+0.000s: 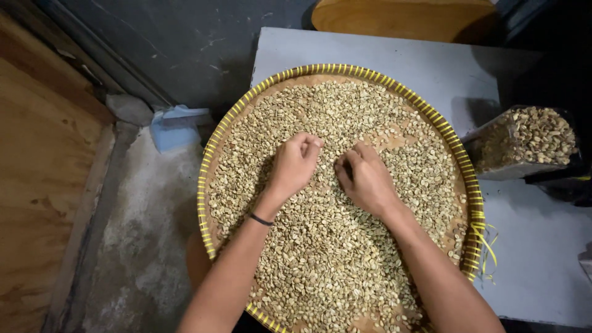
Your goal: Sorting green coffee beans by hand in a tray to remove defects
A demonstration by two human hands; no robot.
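Pale beans [333,246] under both hands, left hand [295,165] and right hand [365,180] curled, pinching beans, round tray [213,145]

Counter: a pale grey counter [431,68] with a flat top; its left edge stands beside the dark floor.
Tray: a round woven tray [213,160] with a yellow rim lies on the counter and reaches over its left and near edges.
Container: a clear container [524,145] of pale beans stands on the counter, just right of the tray.
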